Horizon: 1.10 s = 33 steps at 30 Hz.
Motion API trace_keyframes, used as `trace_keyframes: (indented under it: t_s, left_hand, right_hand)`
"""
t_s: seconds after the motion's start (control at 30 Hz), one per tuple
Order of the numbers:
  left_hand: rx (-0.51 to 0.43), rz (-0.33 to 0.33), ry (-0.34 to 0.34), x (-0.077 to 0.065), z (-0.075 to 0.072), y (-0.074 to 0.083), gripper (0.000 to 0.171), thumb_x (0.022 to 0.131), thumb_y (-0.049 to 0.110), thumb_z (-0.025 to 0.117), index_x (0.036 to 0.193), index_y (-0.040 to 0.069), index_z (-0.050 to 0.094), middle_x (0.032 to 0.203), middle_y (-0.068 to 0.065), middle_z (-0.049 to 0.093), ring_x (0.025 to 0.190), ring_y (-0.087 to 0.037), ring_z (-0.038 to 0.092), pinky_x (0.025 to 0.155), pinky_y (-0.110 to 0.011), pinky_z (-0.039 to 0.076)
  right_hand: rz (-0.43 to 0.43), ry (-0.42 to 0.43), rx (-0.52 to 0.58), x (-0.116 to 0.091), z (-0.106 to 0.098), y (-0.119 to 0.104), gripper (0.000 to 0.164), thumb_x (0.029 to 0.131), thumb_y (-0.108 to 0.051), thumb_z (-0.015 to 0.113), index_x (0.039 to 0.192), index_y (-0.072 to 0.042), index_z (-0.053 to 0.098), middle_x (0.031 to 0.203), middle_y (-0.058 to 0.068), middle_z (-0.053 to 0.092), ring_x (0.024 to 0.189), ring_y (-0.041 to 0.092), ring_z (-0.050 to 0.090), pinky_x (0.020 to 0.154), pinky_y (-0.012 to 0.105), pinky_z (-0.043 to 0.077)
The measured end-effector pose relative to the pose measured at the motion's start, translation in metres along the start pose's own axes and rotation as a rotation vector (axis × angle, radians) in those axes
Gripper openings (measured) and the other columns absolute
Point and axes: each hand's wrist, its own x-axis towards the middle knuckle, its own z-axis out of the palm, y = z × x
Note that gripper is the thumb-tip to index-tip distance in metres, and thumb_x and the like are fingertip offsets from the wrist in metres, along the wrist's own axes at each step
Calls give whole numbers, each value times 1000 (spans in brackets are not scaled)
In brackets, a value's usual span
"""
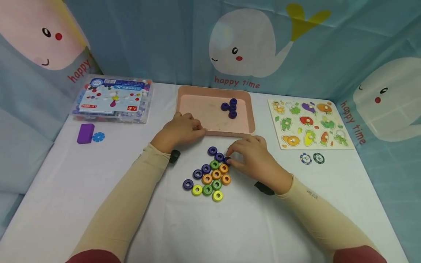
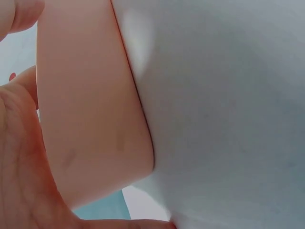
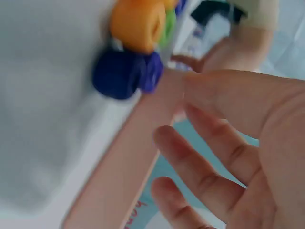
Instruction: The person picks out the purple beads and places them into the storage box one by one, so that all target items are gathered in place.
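A pink rectangular tray (image 1: 243,133) holds several dark purple rings (image 1: 232,108) at its right side. My left hand (image 1: 179,130) is at the tray's front left corner, holding its rim with the thumb in front and fingers over the edge. In front of the tray lies a cluster of rings: orange (image 1: 216,174), green (image 1: 207,190), yellow (image 1: 217,196) and purple (image 1: 188,185). At the cluster's upper right, the thumb and forefinger of my right hand (image 1: 253,160) are around one purple ring (image 1: 226,160). The right wrist view shows them slightly apart from the nearest purple rings (image 3: 119,74).
A clear plastic box (image 1: 112,98) with a printed label stands at the back left, near a purple block (image 1: 85,133) and a blue snowflake-shaped piece (image 1: 98,137). To the right are a vegetable puzzle board (image 1: 310,124) and two chips (image 1: 306,158). A whale-print curtain (image 1: 164,44) borders the table.
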Motion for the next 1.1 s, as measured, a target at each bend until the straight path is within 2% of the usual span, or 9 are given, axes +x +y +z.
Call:
trace_keyframes:
  t_s: [0.17, 0.5, 0.73, 0.83, 0.93, 1.03, 1.1]
  left_hand:
    - [0, 11, 5, 1, 1, -2, 50, 94, 57, 52, 120, 20, 71, 129, -8, 57, 116, -31, 41, 95, -48, 43]
    - [11, 32, 18, 3, 3, -3, 49, 95, 55, 50, 120, 19, 71, 126, -8, 58, 113, -30, 40, 94, -46, 40]
    - [4, 7, 15, 4, 4, -3, 49, 94, 57, 50, 120, 20, 71, 127, -7, 57, 113, -30, 40, 93, -47, 43]
    - [4, 6, 6, 4, 4, -3, 49, 94, 57, 50, 121, 21, 71, 129, -7, 56, 115, -31, 40, 94, -48, 44]
    - [1, 5, -1, 3, 3, -2, 50, 94, 58, 50, 121, 21, 71, 129, -7, 56, 116, -31, 40, 94, -49, 45]
    - [-1, 4, 4, 2, 2, -2, 50, 94, 58, 51, 121, 22, 71, 130, -8, 56, 116, -32, 40, 94, -49, 45]
    - [-7, 3, 10, 2, 2, -2, 49, 94, 58, 51, 121, 22, 71, 130, -8, 56, 116, -32, 40, 94, -49, 45]
  right_hand:
    - [-16, -27, -45, -11, 12, -1, 14, 85, -28, 79, 98, -28, 73, 103, -12, 71, 110, 19, 53, 105, 50, 26]
    - [-7, -27, -54, -6, 22, 3, 15, 86, -30, 79, 98, -25, 72, 101, -10, 72, 102, 18, 54, 102, 49, 30]
    - [0, -43, -42, -2, 23, 4, 14, 85, -32, 79, 95, -26, 71, 97, -12, 71, 95, 15, 52, 101, 48, 30]
    - [-7, -39, -38, -1, 15, 1, 14, 84, -32, 79, 95, -26, 72, 95, -12, 71, 96, 15, 51, 101, 49, 29]
    - [5, -2, -9, 5, -4, -3, 16, 84, -32, 80, 96, -25, 73, 97, -11, 72, 97, 16, 52, 103, 50, 27]
    - [66, 73, 45, 22, -25, 3, 16, 83, -30, 79, 96, -23, 74, 98, -6, 74, 97, 20, 52, 101, 51, 25]
    - [125, 125, 70, 37, -33, 16, 16, 83, -31, 79, 95, -22, 75, 91, -2, 72, 95, 22, 51, 98, 51, 25]
